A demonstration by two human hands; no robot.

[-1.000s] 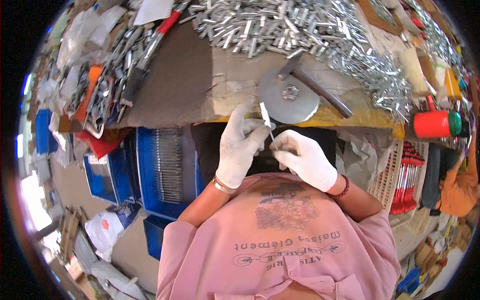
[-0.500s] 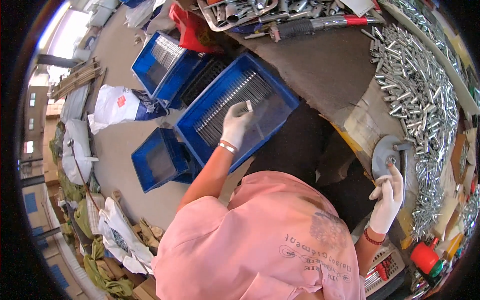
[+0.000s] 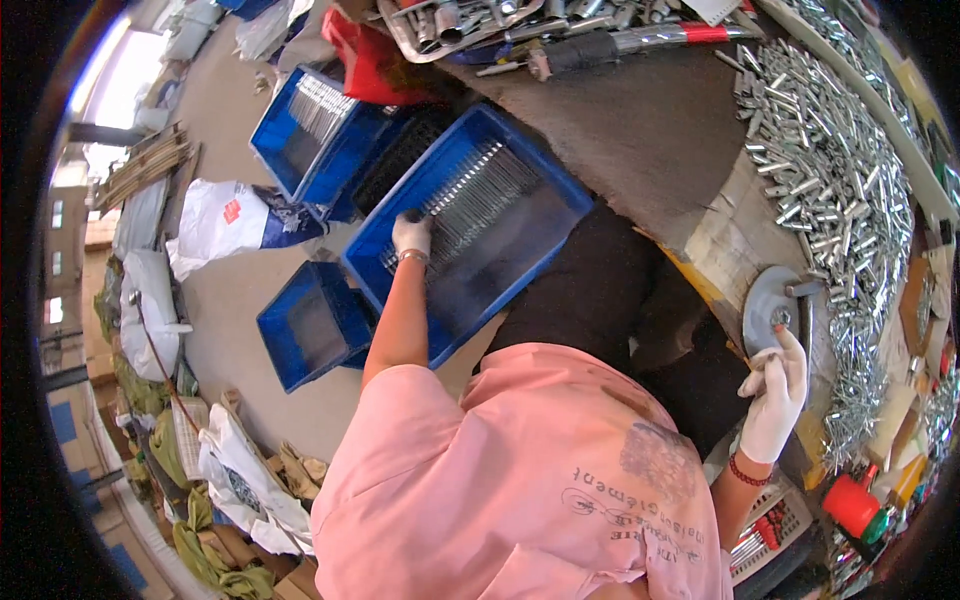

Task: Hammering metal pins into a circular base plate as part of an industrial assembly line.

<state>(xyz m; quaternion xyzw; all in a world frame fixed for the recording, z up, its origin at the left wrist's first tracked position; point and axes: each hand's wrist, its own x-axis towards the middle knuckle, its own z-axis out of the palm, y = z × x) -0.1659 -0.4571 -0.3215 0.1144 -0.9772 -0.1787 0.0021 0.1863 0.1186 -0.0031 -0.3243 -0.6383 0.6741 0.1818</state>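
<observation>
My left hand (image 3: 412, 234), in a white glove with darker fingertips, reaches into a large blue bin (image 3: 468, 338). Its fingers are curled at the left part of a row of thin metal rods (image 3: 485, 198) lying side by side; what they hold is hidden. On the right, my gloved right hand (image 3: 774, 396) is at the bench edge. Its index finger stretches to the middle of a round grey disc fixture (image 3: 762, 312), while the other fingers bend loosely with nothing visible in them. A small metal piece (image 3: 781, 317) shows at the disc's centre, by the fingertip.
A big heap of short metal tubes (image 3: 825, 190) covers the bench's right side. Another blue bin with rods (image 3: 300, 140) and a smaller blue bin (image 3: 308, 330) stand on the floor. A metal tray of parts (image 3: 470, 30) and a red container (image 3: 850, 508) flank the bench.
My left hand has moved left and slightly down over the bin, to the left part of the rods. The small bright piece at its fingers no longer shows. My right hand stays by the disc.
</observation>
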